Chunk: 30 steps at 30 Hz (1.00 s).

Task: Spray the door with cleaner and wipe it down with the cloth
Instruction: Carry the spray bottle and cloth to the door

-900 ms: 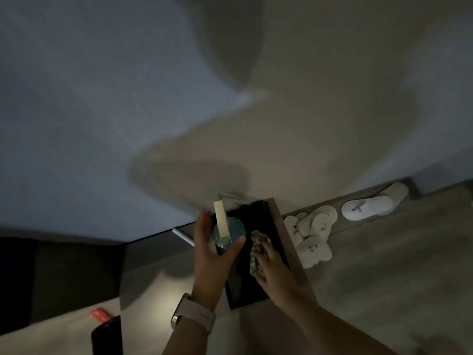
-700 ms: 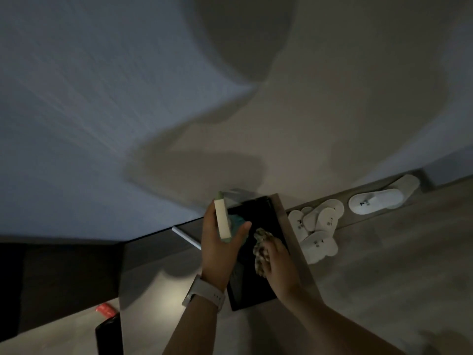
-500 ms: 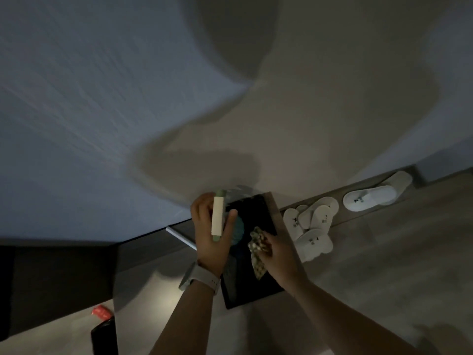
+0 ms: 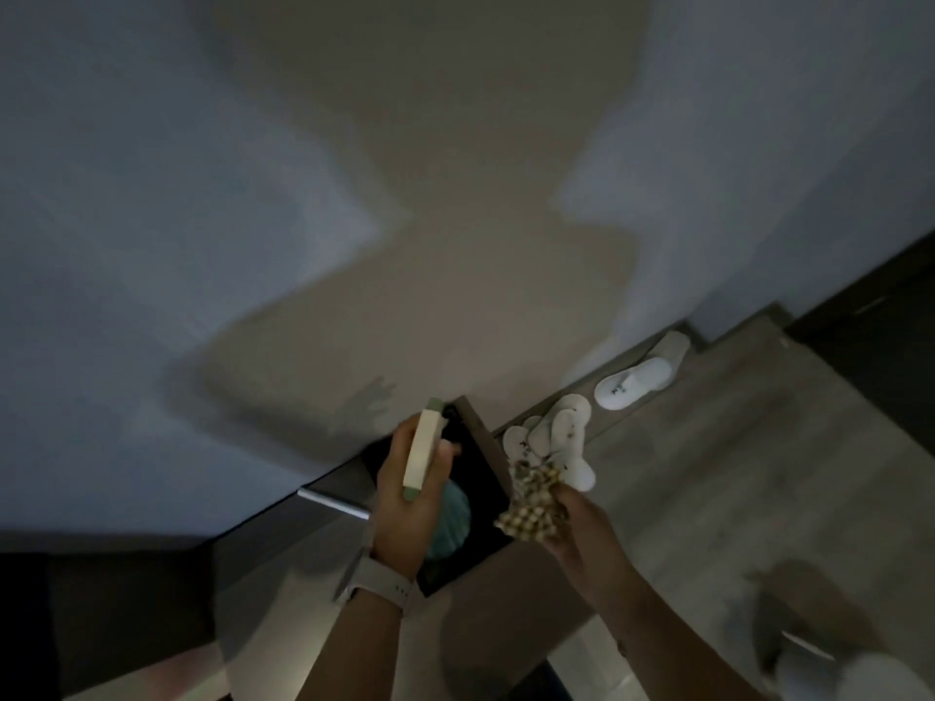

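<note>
The scene is dim and blurred. My left hand [image 4: 405, 503], with a pale watch on the wrist, grips a slim cream spray bottle [image 4: 422, 450] with green ends, raised over a dark box. My right hand [image 4: 571, 523] holds a checked cloth [image 4: 531, 498], bunched up, to the right of the bottle. A large pale surface [image 4: 455, 220], wall or door, fills the upper view; I cannot tell which it is.
A dark open box [image 4: 480, 478] with a teal ribbed object [image 4: 453, 518] inside sits below my hands. Several white slippers [image 4: 551, 442] lie on the floor along the wall's foot, one more [image 4: 637, 379] further right. A metal handle [image 4: 334, 502] sticks out at left.
My left hand took hold of the spray bottle and lifted it. My right hand picked the cloth up and moved it right. The view swung, showing more floor at right.
</note>
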Each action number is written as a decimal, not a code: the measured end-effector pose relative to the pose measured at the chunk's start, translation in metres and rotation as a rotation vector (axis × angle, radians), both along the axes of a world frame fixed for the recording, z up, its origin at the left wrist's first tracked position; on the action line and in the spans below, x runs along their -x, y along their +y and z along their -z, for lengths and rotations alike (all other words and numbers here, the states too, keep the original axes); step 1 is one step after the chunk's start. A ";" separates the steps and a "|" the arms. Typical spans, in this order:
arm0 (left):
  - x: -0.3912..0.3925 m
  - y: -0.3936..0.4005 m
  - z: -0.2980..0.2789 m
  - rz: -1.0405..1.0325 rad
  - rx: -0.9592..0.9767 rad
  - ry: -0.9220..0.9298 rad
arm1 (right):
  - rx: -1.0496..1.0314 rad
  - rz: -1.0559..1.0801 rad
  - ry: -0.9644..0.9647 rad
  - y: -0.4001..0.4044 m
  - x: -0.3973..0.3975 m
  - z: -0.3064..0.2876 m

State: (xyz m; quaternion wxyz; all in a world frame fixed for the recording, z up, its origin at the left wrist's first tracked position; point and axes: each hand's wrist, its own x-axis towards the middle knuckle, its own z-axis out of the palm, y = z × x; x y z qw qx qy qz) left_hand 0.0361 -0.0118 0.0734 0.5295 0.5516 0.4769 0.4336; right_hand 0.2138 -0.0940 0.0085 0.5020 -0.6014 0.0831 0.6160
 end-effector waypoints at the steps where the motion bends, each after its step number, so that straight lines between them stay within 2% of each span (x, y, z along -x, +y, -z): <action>1: -0.002 -0.006 -0.014 0.048 -0.016 -0.014 | -0.037 0.092 0.053 -0.010 -0.001 -0.015; 4: -0.006 -0.022 -0.053 0.152 -0.044 -0.080 | -0.114 0.079 -0.141 -0.050 0.005 -0.066; 5: -0.008 -0.027 -0.066 0.178 -0.040 -0.103 | -0.096 0.168 -0.067 -0.059 0.010 -0.081; 10: -0.027 -0.051 -0.107 0.343 -0.033 -0.097 | -0.176 0.354 -0.039 -0.109 -0.007 -0.135; 11: -0.033 -0.056 -0.112 0.383 -0.037 -0.072 | -0.230 0.429 0.058 -0.117 -0.015 -0.144; 12: -0.041 -0.060 -0.115 0.420 -0.041 -0.045 | -0.284 0.413 -0.004 -0.128 -0.023 -0.151; 13: -0.050 -0.066 -0.119 0.447 -0.039 -0.025 | -0.344 0.510 -0.081 -0.135 -0.032 -0.153; 15: -0.070 -0.077 -0.127 0.492 -0.022 -0.010 | -0.399 0.605 -0.053 -0.154 -0.054 -0.160; 21: -0.172 -0.109 -0.146 0.611 0.057 -0.061 | -0.118 0.556 -0.531 -0.207 -0.138 -0.168; 23: -0.217 -0.118 -0.148 0.646 0.065 -0.059 | -0.051 0.546 -0.600 -0.221 -0.177 -0.164; 30: -0.381 -0.135 -0.159 0.791 0.036 0.040 | -0.045 0.512 -0.738 -0.260 -0.336 -0.170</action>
